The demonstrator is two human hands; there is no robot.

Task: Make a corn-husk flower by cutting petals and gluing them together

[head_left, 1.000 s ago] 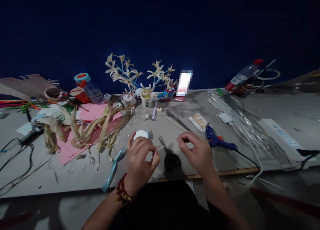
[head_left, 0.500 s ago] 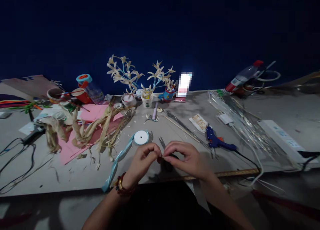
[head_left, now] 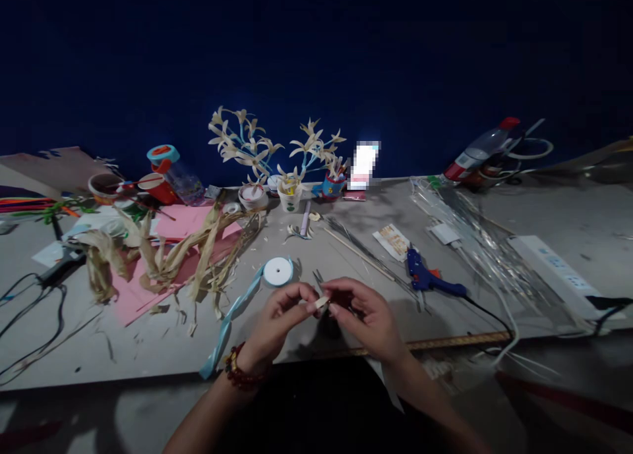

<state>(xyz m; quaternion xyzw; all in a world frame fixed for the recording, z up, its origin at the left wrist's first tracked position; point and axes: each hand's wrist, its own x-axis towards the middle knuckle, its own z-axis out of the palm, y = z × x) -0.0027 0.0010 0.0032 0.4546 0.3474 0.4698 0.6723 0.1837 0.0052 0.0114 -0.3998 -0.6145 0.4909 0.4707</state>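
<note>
Between my hands is a small pale strip that looks like corn husk. My left hand pinches one end of it between thumb and forefinger. The curled fingers of my right hand close around the other end, partly hiding it. Just behind and below my fingertips lies a pair of scissors, blades pointing away and dark handles mostly covered. A spool of light blue ribbon rests to the left of my hands, its loose tail running to the table's front edge.
Dried corn husks lie on pink paper at left. Husk flowers stand in cups at the back. A blue glue gun, thin wires, a power strip and a bottle are at right.
My fingertips have parted slightly, and the pale strip now shows between them. My right hand has turned and shifted a little left. The view has moved slightly.
</note>
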